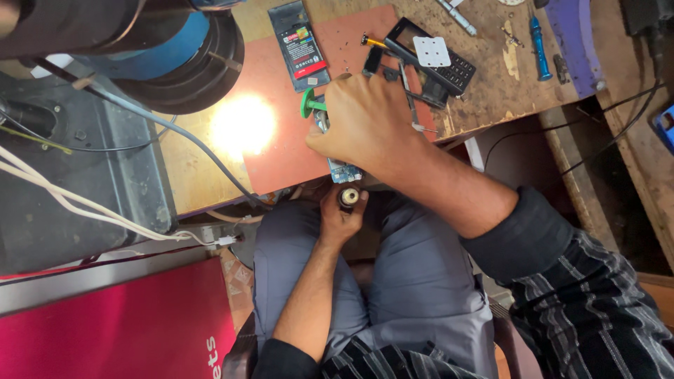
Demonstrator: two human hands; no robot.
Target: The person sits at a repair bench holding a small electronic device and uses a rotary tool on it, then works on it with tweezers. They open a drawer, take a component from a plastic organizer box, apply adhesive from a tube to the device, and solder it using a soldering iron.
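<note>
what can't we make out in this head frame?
- Circuit board: mostly hidden under the right hand.
- Green-handled tool: tip covered by that hand.
- Small dark cylinder in the left hand: too small to identify.
- Mat: washed out by lamp glare.
- Dark machine: cut off by the top edge.

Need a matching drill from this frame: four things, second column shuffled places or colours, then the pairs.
1. screwdriver
2. white keypad sheet
3. battery pack
4. small dark cylinder

a. on the black phone frame
b. in the left hand, over the lap
c. blue, far right of the table
d. on the red mat, label up

Pairs: 1-c, 2-a, 3-d, 4-b
</note>
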